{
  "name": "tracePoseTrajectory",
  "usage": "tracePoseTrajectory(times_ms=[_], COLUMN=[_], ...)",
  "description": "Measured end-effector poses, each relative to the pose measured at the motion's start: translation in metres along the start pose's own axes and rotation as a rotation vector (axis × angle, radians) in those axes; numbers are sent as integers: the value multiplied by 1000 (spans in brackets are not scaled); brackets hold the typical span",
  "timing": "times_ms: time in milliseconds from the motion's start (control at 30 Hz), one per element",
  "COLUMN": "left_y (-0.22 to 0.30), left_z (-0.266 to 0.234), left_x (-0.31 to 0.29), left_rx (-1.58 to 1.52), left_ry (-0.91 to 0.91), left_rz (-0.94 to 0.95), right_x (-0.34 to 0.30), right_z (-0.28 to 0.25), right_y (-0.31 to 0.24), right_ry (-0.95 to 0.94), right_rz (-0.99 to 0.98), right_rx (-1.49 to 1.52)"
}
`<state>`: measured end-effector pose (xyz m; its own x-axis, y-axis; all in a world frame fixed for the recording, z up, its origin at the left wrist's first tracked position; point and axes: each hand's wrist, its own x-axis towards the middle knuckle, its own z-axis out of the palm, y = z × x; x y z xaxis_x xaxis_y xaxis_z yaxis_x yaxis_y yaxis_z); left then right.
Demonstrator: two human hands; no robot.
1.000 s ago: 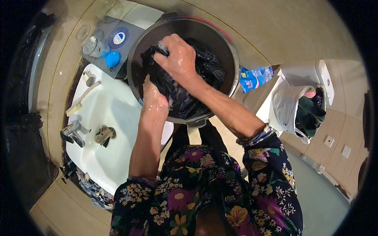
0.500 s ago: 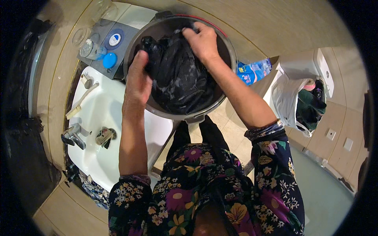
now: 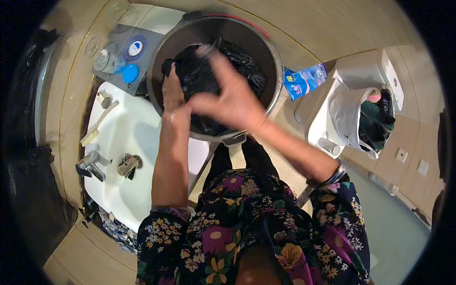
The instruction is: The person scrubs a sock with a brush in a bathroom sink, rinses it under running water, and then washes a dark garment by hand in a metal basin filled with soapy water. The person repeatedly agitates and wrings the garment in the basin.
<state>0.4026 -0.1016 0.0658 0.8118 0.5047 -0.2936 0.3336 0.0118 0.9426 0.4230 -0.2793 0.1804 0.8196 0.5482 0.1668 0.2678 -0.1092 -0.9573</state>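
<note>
Clearly the dark wet cloth (image 3: 209, 80) fills the metal basin (image 3: 159, 61), which sits at twelve o'clock from the white sink (image 3: 128, 137). It looks soft, waterlogged, heavy and slippery. The left hand (image 3: 173, 92) clutches a fold at nine o'clock; the right hand (image 3: 228, 97), fingers spread, presses on top. Bunched folds probably offer the surest hold.

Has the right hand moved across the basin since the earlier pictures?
Yes. The right hand has come from the basin's far right rim toward its middle, nearer the left hand.
</note>
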Motion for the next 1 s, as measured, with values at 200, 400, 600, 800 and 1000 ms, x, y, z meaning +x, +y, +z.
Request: tracePoseTrajectory(times_ms=[200,400,600,800,1000], left_y=[61,86,30,98,74], left_z=[25,48,23,44,31], left_x=[-48,-59,-25,-56,-42], left_rx=[-717,-532,-562,-467,79], left_ry=[50,182,78,70,70], left_rz=[-242,-393,-314,-416,20], right_x=[23,73,26,70,70], right_z=[47,19,48,3,-14], right_y=[12,50,16,61,48], right_ry=[0,246,130,145,-160], right_rz=[-301,-47,-234,46,224], right_rx=[-443,-486,-220,-294,239])
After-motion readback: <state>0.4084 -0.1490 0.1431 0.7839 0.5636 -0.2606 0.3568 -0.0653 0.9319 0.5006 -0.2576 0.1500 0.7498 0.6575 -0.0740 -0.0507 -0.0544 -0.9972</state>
